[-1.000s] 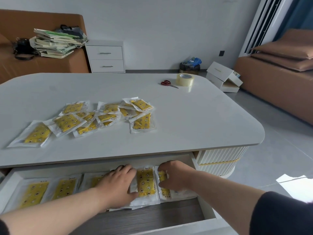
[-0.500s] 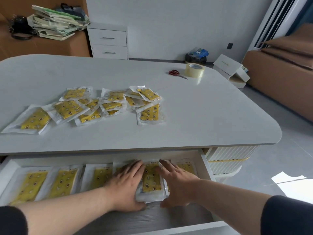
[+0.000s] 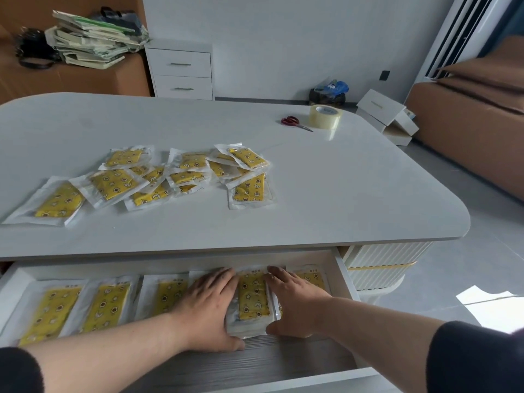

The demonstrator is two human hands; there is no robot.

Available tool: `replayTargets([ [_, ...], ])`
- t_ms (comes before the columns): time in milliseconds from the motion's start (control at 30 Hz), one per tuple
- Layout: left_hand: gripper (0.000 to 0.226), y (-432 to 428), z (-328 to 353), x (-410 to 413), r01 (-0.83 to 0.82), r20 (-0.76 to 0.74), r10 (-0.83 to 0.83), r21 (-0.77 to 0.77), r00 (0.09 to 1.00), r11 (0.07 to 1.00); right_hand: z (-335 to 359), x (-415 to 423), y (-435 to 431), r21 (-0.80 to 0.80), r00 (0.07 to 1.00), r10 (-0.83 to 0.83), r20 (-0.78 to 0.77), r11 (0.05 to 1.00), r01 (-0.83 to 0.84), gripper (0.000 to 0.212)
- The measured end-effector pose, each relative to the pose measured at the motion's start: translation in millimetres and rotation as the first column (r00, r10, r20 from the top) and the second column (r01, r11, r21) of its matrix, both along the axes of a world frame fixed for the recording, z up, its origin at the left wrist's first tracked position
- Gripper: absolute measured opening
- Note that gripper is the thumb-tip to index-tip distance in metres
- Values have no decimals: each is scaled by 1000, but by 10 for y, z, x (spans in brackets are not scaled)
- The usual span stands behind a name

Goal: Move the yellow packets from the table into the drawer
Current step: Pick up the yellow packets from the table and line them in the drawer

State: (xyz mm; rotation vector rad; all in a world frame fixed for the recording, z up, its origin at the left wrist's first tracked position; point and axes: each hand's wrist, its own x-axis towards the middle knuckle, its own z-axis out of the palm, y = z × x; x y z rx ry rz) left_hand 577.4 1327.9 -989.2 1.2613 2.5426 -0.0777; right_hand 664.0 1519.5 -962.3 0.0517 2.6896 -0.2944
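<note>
Both hands were down in the open drawer (image 3: pixel 345 282): the left hand (image 3: pixel 207 310) and right hand (image 3: pixel 296 303) lay flat, fingers straight and together, pressed against the two long sides of a small stack of yellow packets (image 3: pixel 253 300), thumbs tucked at its near end, so it was sandwiched between the palms rather than gripped. The table (image 3: pixel 354 194) was a big pale grey top with rounded corners, in a room with a white wall and grey floor tiles. A white two-drawer cabinet (image 3: pixel 181 70) stood behind the far edge, a messy pile of papers (image 3: pixel 90 41) sat on something brown at the far left, and white boxes (image 3: pixel 385 114) lay on the floor past the far right corner. Near that corner were red scissors (image 3: pixel 295 123) just beside a roll of clear tape (image 3: pixel 325 117). A loose heap of packets (image 3: pixel 181 177) sprawled over the left half of the table, overlapping each other, well apart from the hands. Inside the drawer the stack sat right of the middle, its far end near the back wall, directly between the two hands and touching both. Left of the left hand a row of packets (image 3: pixel 106 307) lay flat side by side toward the left wall, three of them showing, and a single packet (image 3: pixel 313 279) peeked out beyond the right hand's fingers by the right wall. Toward the front rim the drawer floor showed dark woodgrain.
</note>
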Motion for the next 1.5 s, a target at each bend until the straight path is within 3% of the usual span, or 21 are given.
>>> replayTargets([
  [100, 120, -28, 18, -32, 34, -36, -33, 14, 999, 999, -2, -2, 19, -21, 1000, -9, 3, 1000, 9, 106],
  [233, 112, -59, 5, -47, 4, -36, -2, 52, 999, 999, -32, -36, 34, -70, 998, -49, -36, 996, 46, 87],
  [733, 122, -80, 4, -75, 7, -8, -7, -25, 1000, 1000, -12, -70, 7, -58, 997, -52, -55, 997, 48, 75],
  [800, 112, -106, 55, -50, -20, -10, 20, -21, 1000, 1000, 24, -72, 0, -63, 996, -59, -66, 996, 55, 69],
  [967, 64, -166, 419, 37, -41, -21, 41, -5, 999, 999, 200, -35, -29, -30, 993, -61, -103, 998, 59, 53],
  [1167, 36, -432, 1106, -12, -160, 202, 164, -37, 966, 986, 581, -28, -93, -79, 987, -129, -91, 989, 122, 30],
  [1367, 26, -767, 1706, -43, -449, 301, 378, 220, 876, 866, 1024, -52, -254, -230, 974, -179, -138, 962, 144, 25],
  [1500, 15, -889, 1857, -112, -543, 303, 456, 353, 837, 762, 1250, -107, -366, -286, 959, -188, -214, 950, 122, 21],
])
